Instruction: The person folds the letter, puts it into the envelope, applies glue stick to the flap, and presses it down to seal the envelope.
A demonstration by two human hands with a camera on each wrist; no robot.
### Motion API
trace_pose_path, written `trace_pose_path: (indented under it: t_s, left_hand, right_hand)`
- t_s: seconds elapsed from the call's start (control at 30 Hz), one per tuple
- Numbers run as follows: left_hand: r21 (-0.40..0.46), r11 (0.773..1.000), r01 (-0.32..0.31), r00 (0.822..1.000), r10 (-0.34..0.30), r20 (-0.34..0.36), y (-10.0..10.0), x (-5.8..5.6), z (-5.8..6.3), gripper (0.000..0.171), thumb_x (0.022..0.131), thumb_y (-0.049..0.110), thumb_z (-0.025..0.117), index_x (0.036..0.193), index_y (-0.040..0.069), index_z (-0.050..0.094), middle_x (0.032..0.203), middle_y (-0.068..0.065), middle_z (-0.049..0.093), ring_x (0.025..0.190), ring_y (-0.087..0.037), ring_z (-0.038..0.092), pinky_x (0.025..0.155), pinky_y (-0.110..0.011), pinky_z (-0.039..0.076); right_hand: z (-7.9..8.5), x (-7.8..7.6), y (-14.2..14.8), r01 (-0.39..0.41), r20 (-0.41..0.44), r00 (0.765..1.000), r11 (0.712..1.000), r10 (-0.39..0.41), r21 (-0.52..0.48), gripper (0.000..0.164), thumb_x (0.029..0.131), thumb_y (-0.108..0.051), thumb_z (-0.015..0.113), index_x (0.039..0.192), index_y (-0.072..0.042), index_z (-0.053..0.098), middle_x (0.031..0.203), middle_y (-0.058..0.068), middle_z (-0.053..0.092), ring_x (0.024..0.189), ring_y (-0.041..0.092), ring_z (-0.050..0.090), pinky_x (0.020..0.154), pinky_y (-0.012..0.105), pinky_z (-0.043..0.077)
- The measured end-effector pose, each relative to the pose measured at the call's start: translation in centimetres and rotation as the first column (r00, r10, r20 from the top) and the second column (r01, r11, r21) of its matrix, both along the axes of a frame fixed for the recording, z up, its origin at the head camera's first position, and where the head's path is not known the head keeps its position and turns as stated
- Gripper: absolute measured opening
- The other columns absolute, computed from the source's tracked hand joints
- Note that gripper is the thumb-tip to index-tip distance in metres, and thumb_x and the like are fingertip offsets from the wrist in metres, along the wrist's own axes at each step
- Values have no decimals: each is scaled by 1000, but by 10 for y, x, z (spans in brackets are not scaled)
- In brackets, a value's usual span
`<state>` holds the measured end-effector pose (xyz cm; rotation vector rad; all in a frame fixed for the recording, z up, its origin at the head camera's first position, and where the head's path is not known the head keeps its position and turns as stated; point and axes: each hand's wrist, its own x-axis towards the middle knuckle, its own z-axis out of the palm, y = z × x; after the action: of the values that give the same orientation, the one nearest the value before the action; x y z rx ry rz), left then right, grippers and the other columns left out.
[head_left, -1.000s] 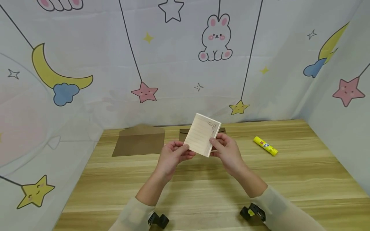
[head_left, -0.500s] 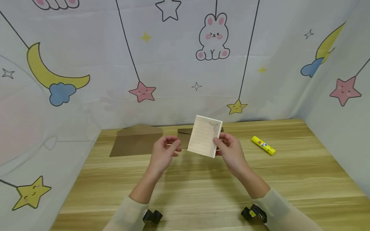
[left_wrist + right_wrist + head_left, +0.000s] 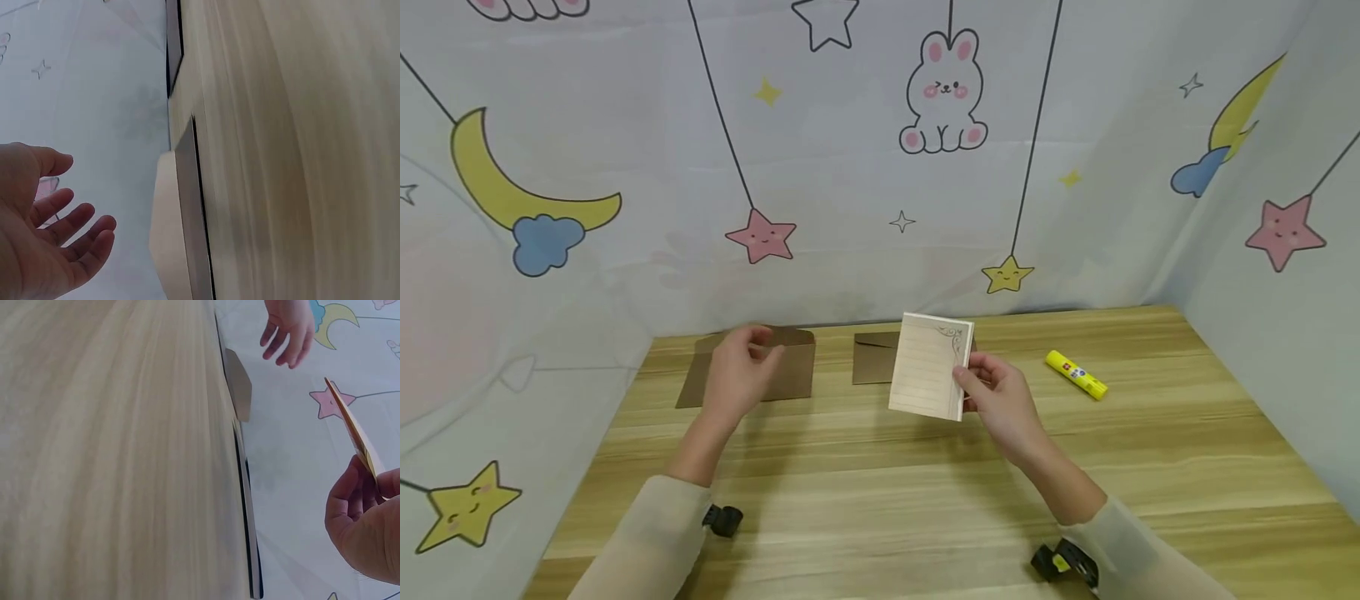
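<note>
My right hand [image 3: 1006,410] pinches a small stack of cream lined notepaper [image 3: 927,367] by its right edge, thumb in front. The paper is held above the table, with a scroll pattern in its top right corner; the right wrist view shows it edge-on [image 3: 351,425]. My left hand [image 3: 737,379] is over a brown envelope [image 3: 793,373] with its flap up, and partly hides it. In the left wrist view this hand [image 3: 56,231] holds nothing, its fingers relaxed and apart from the envelope. Behind the notepaper lies a second brown envelope [image 3: 872,363], partly hidden.
A yellow glue stick [image 3: 1077,375] lies on the right part of the wooden table [image 3: 880,500]. A white printed cloth [image 3: 850,167] hangs along the table's back edge and at both sides.
My left hand has let go of the notepaper and moved left, over the open-flapped envelope. The right hand keeps the notepaper, which now stands more upright.
</note>
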<state>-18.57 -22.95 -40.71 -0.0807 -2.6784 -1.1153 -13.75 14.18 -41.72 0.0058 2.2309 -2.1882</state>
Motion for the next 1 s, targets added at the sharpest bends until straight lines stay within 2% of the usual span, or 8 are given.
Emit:
trace_pose_path:
  t_s: [0.2, 0.37, 0.47, 0.57, 0.63, 0.7, 0.83, 1.0]
  left_hand:
    - [-121, 989, -89, 991, 100, 88, -53, -17, -2, 54, 104, 28, 66, 140, -10, 53, 135, -32, 53, 118, -48, 56, 95, -62, 50]
    - [-198, 967, -159, 963, 197, 186, -80, -29, -10, 68, 102, 33, 68, 144, -16, 46, 140, -39, 49, 123, -55, 52, 96, -64, 49]
    - [-283, 942, -180, 928, 258, 270, -89, -33, -14, 73, 100, 44, 70, 133, -19, 52, 127, -38, 55, 104, -50, 60, 80, -56, 55]
    - [-367, 915, -171, 871, 314, 377, -93, -36, -17, 86, 96, 61, 69, 123, -20, 57, 118, -38, 56, 85, -39, 58, 65, -48, 52]
    - [-395, 905, -158, 830, 338, 444, -94, -36, -18, 97, 93, 69, 68, 126, -21, 56, 123, -43, 52, 87, -40, 57, 67, -50, 52]
    - [-393, 908, -144, 802, 340, 490, -93, -36, -17, 109, 92, 70, 69, 141, -24, 45, 137, -51, 39, 106, -52, 52, 79, -60, 52]
    - [-391, 909, -142, 776, 348, 526, -90, -38, -16, 120, 91, 65, 73, 151, -27, 25, 146, -57, 19, 129, -67, 32, 100, -73, 41]
    - [-404, 905, -133, 770, 351, 533, -91, -41, -18, 117, 92, 64, 73, 150, -27, 28, 140, -58, 26, 122, -64, 37, 100, -73, 42]
  right_hand:
    - [-1, 1, 0, 2, -4, 1000, 1000, -2, -11, 23, 108, -8, 62, 123, 8, 63, 108, 18, 66, 90, 21, 65, 74, 31, 61]
    - [-2, 1, -1, 2, -1, 1000, 1000, -2, -22, 22, 108, -8, 62, 122, 9, 63, 107, 17, 67, 89, 20, 65, 73, 30, 60]
    - [-3, 2, -1, -1, -1, 1000, 1000, 1, -22, 21, 108, -8, 62, 121, 9, 63, 106, 17, 67, 89, 20, 65, 72, 29, 60]
    - [-4, 2, -1, -2, -2, 1000, 1000, 2, -18, 21, 108, -8, 62, 120, 8, 63, 105, 16, 67, 89, 20, 65, 72, 29, 60]
    - [-6, 2, -1, -4, 2, 1000, 1000, 4, -13, 20, 108, -9, 62, 120, 7, 64, 104, 16, 67, 90, 21, 65, 72, 30, 60]
    - [-7, 2, -1, -6, 8, 1000, 1000, 6, -8, 20, 108, -10, 62, 120, 6, 64, 104, 16, 66, 90, 22, 65, 73, 30, 60]
    - [-10, 1, -1, -11, 16, 1000, 1000, 11, 3, 20, 108, -11, 62, 120, 5, 64, 106, 16, 67, 91, 23, 65, 74, 31, 60]
    - [-13, 2, -1, -7, 9, 1000, 1000, 7, -2, 19, 108, -10, 62, 120, 5, 64, 106, 16, 67, 91, 23, 65, 74, 32, 60]
